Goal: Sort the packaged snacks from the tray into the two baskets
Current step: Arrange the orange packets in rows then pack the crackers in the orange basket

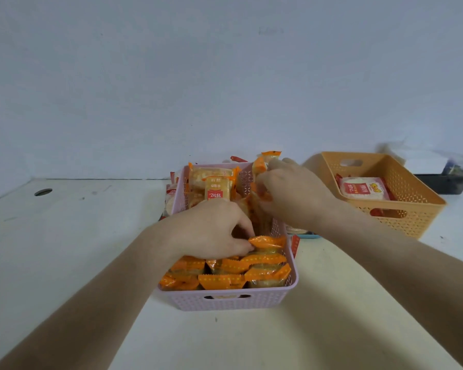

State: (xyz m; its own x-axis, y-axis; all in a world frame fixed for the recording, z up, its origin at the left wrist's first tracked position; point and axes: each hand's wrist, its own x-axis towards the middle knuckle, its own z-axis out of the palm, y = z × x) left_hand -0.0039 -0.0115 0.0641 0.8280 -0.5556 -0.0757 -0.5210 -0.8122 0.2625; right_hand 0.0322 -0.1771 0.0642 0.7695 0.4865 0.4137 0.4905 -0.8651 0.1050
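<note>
A pink perforated basket (233, 300) stands in front of me, packed with several orange snack packets (222, 280). Inside it, my left hand (211, 228) pinches the end of one orange packet (267, 241). Over the basket's far right part, my right hand (294, 193) is closed on several orange packets (263, 166) held upright. At the right stands an orange basket (409, 209) holding a red-and-white packet (364, 189). A blue tray edge (309, 235) and red packets (295, 244) peek out from behind the pink basket.
The white table (78, 236) reaches a pale wall at the back and has a round cable hole (42, 192) at the far left. A dark tray (447, 182) with white items sits behind the orange basket at the far right.
</note>
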